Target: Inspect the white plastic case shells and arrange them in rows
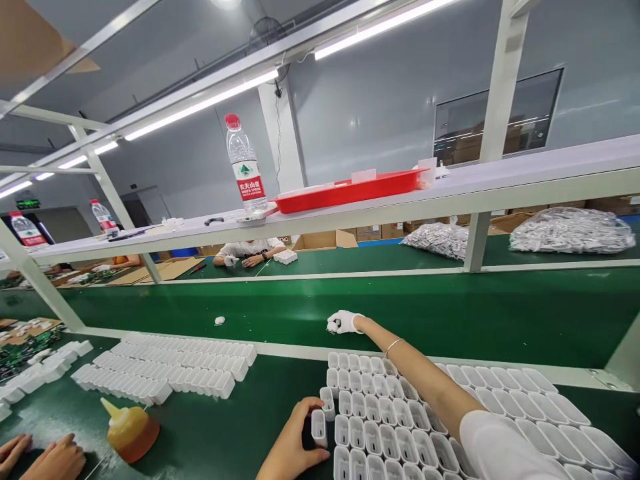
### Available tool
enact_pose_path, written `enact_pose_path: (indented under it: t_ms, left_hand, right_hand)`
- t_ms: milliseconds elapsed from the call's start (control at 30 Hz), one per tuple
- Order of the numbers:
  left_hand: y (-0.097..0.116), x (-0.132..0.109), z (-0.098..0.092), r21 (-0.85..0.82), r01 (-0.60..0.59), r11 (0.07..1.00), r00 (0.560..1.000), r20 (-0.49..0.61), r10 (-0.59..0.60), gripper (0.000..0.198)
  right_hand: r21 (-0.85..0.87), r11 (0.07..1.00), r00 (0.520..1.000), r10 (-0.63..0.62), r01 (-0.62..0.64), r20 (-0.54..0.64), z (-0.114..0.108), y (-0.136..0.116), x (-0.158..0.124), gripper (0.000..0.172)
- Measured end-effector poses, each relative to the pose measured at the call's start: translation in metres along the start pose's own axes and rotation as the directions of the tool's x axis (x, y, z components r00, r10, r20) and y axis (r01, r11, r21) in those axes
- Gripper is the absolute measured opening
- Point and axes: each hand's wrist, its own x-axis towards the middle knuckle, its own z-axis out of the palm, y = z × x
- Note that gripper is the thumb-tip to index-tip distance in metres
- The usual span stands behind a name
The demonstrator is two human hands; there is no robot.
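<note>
My bare left hand (293, 443) has its thumb and forefinger around a small white open-topped plastic case (319, 428) at the left edge of a block of cases. Another white case (327, 403) stands just beyond it. My right hand (346, 322), in a white glove, is stretched out over the green conveyor belt (425, 313). Its fingers are closed on a small white part (333, 327), whose kind I cannot make out. Under my right forearm stand rows of similar white cases (373, 437), open side up.
More white cases stand in rows at left (165, 370) and right (540, 407). A yellow squeeze bottle (131, 432) sits near a co-worker's hands (55, 459). A white piece (219, 321) lies on the belt. Overhead, a shelf (550, 175) carries a red tray (350, 193) and water bottle (246, 170).
</note>
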Motion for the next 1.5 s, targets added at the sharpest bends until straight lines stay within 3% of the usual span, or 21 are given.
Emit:
enact_pose_path:
  t_ms: [200,367,500,633,800,900,1000,1133,1233,1400,1500]
  left_hand:
    - [0.008,-0.003,-0.007,-0.036,0.018,0.999,0.993,-0.113,-0.022,0.074]
    - [0.018,-0.003,-0.008,-0.077,-0.045,0.996,0.980,-0.199,0.029,0.053]
    - [0.040,-0.006,-0.004,-0.085,-0.074,0.994,0.965,-0.259,0.050,0.046]
    - [0.085,-0.031,0.017,0.044,-0.171,0.984,0.942,-0.284,0.176,0.037]
    - [0.136,-0.061,0.055,0.172,-0.327,0.929,0.831,-0.416,0.369,0.034]
    - [0.147,-0.068,0.068,0.221,-0.369,0.903,0.787,-0.443,0.430,0.031]
    - [0.150,-0.073,0.072,0.273,-0.376,0.885,0.764,-0.450,0.463,0.028]
    - [0.151,-0.078,0.075,0.328,-0.386,0.862,0.742,-0.444,0.502,0.029]
    - [0.154,-0.081,0.078,0.356,-0.367,0.859,0.743,-0.444,0.501,0.029]
    - [0.156,-0.082,0.080,0.353,-0.327,0.877,0.773,-0.434,0.463,0.029]
    - [0.155,-0.082,0.079,0.363,-0.322,0.874,0.778,-0.425,0.463,0.030]
  right_hand:
    - [0.107,0.993,0.998,0.056,-0.055,-0.001,-0.006,-0.004,-0.028,0.028]
    - [0.261,0.965,0.997,0.007,0.011,-0.070,-0.021,-0.011,-0.073,0.023]
    - [0.422,0.895,0.978,-0.066,0.146,-0.198,-0.025,-0.015,-0.139,0.034]
    - [0.549,0.804,0.961,-0.096,0.228,-0.259,-0.016,-0.029,-0.224,0.053]
    - [0.618,0.702,0.928,-0.182,0.354,-0.325,-0.003,-0.057,-0.298,0.051]
    - [0.460,0.702,0.833,-0.384,0.544,-0.398,0.000,-0.066,-0.311,0.038]
    - [0.297,0.721,0.760,-0.477,0.626,-0.442,0.000,-0.067,-0.315,0.026]
    - [0.265,0.721,0.747,-0.504,0.640,-0.434,-0.003,-0.068,-0.317,0.006]
    - [0.318,0.682,0.743,-0.525,0.659,-0.415,-0.004,-0.070,-0.318,0.010]
    - [0.393,0.680,0.784,-0.501,0.619,-0.368,-0.005,-0.071,-0.319,0.011]
    - [0.324,0.687,0.754,-0.530,0.650,-0.388,-0.001,-0.068,-0.318,0.013]
